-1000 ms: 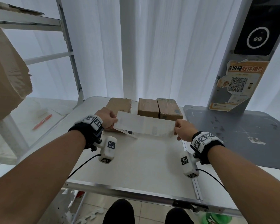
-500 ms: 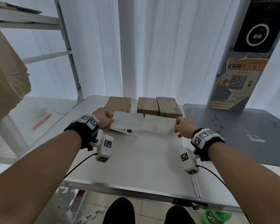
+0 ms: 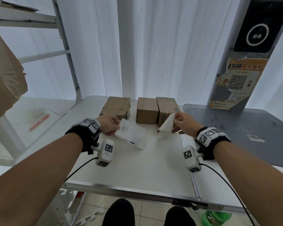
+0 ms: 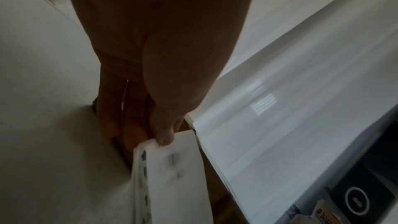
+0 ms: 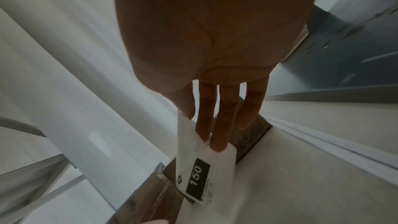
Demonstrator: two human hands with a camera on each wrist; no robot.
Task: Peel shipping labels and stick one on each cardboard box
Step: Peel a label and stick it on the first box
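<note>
Head view: three cardboard boxes in a row at the far edge of the white folding table (image 3: 137, 173), namely the left box (image 3: 116, 106), the middle box (image 3: 147, 110) and the right box (image 3: 166, 108), the latter two touching. No fresh white label visible on any top face, so no box labelled yet by the look of it. Left hand (image 3: 109, 123) pinching one corner of a white sheet (image 3: 131, 135) with faint print showing through, held over the table just in front of the left box. Right hand (image 3: 184, 123) pinching a second, curling piece (image 3: 167, 126) in front of the right box. Two pieces fully apart, so peeling of one label judged done; sticking of all three left.

Left wrist view: thumb and fingers of the left hand (image 4: 159, 91) closed on the sheet's (image 4: 172, 176) top edge, blurred dark marks along one margin. Cannot tell whether this is label or backing.

Right wrist view: right hand (image 5: 215, 57) clamping its piece (image 5: 202, 168) between thumb and fingers, remaining fingers extended. Printed face with a black block reading "150", so probably the label itself. Brown cardboard of the right box (image 5: 249, 135) just behind it.
</note>
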